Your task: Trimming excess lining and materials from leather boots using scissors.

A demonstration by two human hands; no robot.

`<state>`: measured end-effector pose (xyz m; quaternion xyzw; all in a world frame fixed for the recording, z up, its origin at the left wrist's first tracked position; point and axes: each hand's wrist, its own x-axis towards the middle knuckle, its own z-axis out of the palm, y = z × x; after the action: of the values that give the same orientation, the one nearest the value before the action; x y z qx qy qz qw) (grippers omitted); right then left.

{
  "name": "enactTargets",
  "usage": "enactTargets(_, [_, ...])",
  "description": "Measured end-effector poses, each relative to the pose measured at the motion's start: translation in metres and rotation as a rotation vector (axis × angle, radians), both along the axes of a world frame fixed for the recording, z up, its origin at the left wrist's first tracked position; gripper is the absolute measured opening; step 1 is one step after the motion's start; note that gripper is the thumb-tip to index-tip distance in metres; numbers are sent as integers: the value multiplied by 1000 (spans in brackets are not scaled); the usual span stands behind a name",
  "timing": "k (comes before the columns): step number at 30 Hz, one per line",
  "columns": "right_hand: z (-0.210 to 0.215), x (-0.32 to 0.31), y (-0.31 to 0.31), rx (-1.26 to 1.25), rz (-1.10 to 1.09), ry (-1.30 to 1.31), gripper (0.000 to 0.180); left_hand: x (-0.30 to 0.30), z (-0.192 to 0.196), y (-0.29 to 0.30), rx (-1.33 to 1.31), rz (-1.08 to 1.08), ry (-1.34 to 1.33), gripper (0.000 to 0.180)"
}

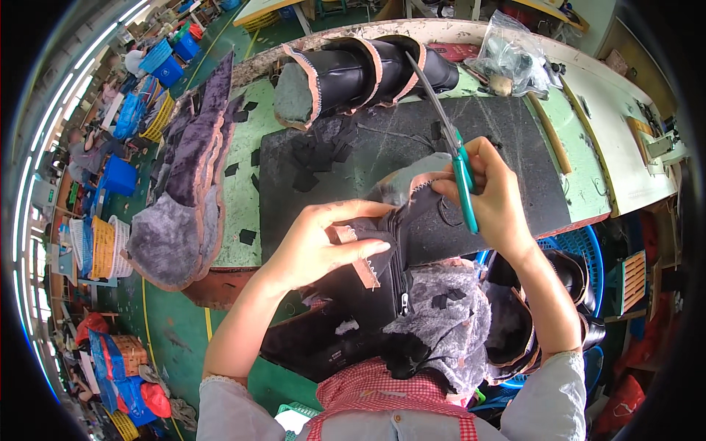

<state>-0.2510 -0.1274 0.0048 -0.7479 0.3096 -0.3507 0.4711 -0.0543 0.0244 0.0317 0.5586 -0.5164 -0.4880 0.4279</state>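
A black boot upper [360, 298] with a zipper [402, 275] and a pinkish stitched edge lies across my lap and the table's near edge. My left hand [309, 239] is closed on it, thumb pressing beside the zipper. Green-handled scissors [463, 173] rest in my right hand [501, 198], blades pointing up and away. That hand's thumb and fingertips are at the upper's stitched edge; whether they pinch it I cannot tell. Grey fleece lining [452, 309] spreads below, with small black scraps on it.
A dark board [500, 140] with black scraps [316, 154] lies on the green table. Black boot uppers [338, 73] are nested at the back. Fleece linings [180, 228] lie left. A clear plastic bag [515, 51] and wooden stick [550, 136] sit right. A blue basket [597, 272] holds more boots.
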Motion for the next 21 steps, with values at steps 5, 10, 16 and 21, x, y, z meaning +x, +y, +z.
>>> enactTargets(5, [-7, -1, -4, -27, -74, -65, 34, 8, 0, -13, 30, 23, -34, 29])
enactTargets(10, [28, -50, 21, 37, 269, 179, 42, 33, 21, -5, 136, 42, 70, 29])
enactTargets(16, [32, -57, 36, -103, 479, 467, 56, 27, 44, -2, 242, -137, 135, 33])
enactTargets(21, [41, -58, 35, -316, 490, 542, 58, 22, 51, 2, 352, -103, 126, 44])
